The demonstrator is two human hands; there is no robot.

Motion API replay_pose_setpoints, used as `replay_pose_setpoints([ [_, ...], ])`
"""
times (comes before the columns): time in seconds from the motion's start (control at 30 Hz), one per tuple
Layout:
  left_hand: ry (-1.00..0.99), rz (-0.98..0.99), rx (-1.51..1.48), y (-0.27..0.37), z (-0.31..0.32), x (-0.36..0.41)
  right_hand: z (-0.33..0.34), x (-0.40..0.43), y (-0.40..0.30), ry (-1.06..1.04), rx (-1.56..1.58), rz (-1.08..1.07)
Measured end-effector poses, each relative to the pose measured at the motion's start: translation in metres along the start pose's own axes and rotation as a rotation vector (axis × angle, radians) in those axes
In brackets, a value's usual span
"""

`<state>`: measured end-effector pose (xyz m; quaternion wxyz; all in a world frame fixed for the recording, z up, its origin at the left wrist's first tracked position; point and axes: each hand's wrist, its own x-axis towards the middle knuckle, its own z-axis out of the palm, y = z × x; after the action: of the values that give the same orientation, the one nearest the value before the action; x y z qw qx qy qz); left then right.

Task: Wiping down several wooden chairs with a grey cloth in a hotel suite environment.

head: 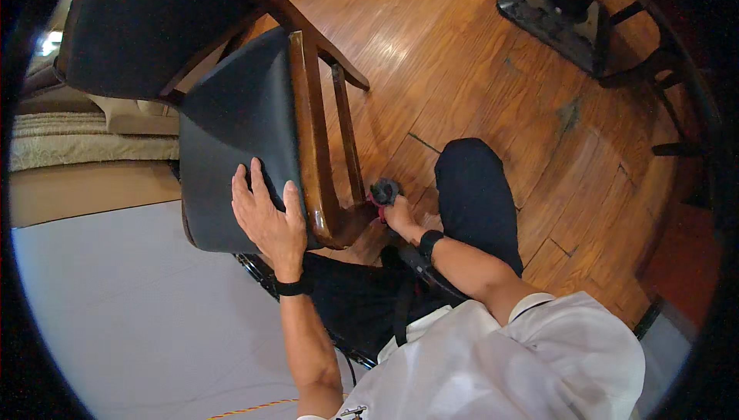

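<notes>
A wooden chair with a dark padded seat (pixel 236 131) and a dark backrest (pixel 150 21) stands before me at the left. My left hand (pixel 271 218) lies with spread fingers on the near part of the seat, holding nothing. Low beside the chair's wooden front leg (pixel 349 131), my right hand (pixel 401 215) is closed around a small tool (pixel 384 193) with dark and pinkish-red parts; its exact kind cannot be told. The tool is close to the end of the chair frame, and whether it touches the wood is unclear. Both wrists wear black bands.
My dark-trousered knee (pixel 476 195) is right of my right hand. A dark stand with a heavy base (pixel 554 21) and curved dark legs (pixel 641 73) are at the upper right on the wood-plank floor (pixel 566 171). A pale panel (pixel 133 293) and a cream cushioned seat (pixel 92 145) lie left.
</notes>
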<state>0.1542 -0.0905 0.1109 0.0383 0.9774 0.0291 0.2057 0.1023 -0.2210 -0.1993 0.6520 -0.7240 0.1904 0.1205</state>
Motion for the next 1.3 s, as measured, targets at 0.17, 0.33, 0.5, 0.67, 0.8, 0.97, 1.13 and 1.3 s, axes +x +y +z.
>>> replay_pose_setpoints([
  [0.17,0.003,-0.011,-0.005,-0.005,-0.001,-0.002,0.007,0.003,0.001,0.093,0.028,0.194],
  [0.33,0.02,-0.004,-0.065,0.002,0.001,0.0,0.025,0.023,0.066,0.12,-0.149,0.525],
  [0.5,0.028,-0.002,-0.071,0.001,0.005,0.0,0.033,0.021,0.085,0.22,-0.138,0.527],
  [0.67,0.027,-0.03,-0.063,-0.008,0.002,-0.003,0.026,-0.01,0.025,0.231,-0.019,0.343],
  [0.8,0.01,-0.03,-0.079,0.0,-0.003,-0.001,0.006,-0.033,-0.007,0.07,0.177,0.099],
  [0.97,-0.025,-0.063,-0.112,-0.005,-0.011,-0.007,-0.042,-0.074,-0.117,-0.179,0.338,0.102],
  [1.13,-0.114,-0.111,-0.146,-0.005,-0.018,-0.004,-0.071,-0.093,-0.229,-0.175,0.283,-0.057],
  [1.3,-0.204,-0.132,-0.145,-0.011,-0.028,0.0,-0.048,-0.029,-0.3,0.098,0.104,-0.434],
])
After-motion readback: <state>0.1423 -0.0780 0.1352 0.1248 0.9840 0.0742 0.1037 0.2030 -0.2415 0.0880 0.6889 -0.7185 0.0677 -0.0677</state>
